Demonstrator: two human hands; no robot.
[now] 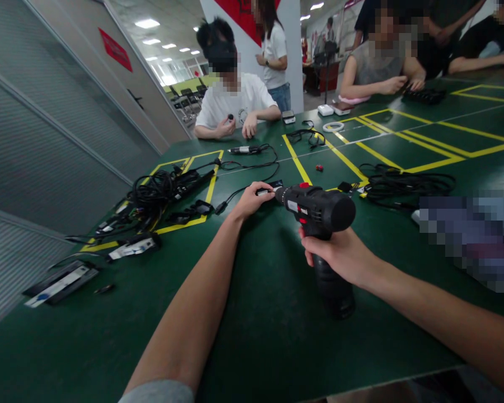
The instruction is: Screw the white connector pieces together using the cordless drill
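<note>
My right hand (336,252) is wrapped round the grip of a black cordless drill (315,206) with red accents. The drill's chuck points left, at a small black case (276,184) with a light label on it. My left hand (255,200) has its fingers closed on that case, pressing it on the table right by the drill's tip. The tip's exact contact is hidden by fingers and chuck. A black cord (235,196) with a plug-like end lies just left of my left hand.
The green table (269,336) carries yellow tape outlines. A heap of black cables (159,190) lies left, with black-and-white parts (61,284) nearer. More coiled cables (407,184) lie right. A pen-shaped tool (246,149) lies ahead. A person in a white shirt (235,103) sits opposite; others are behind.
</note>
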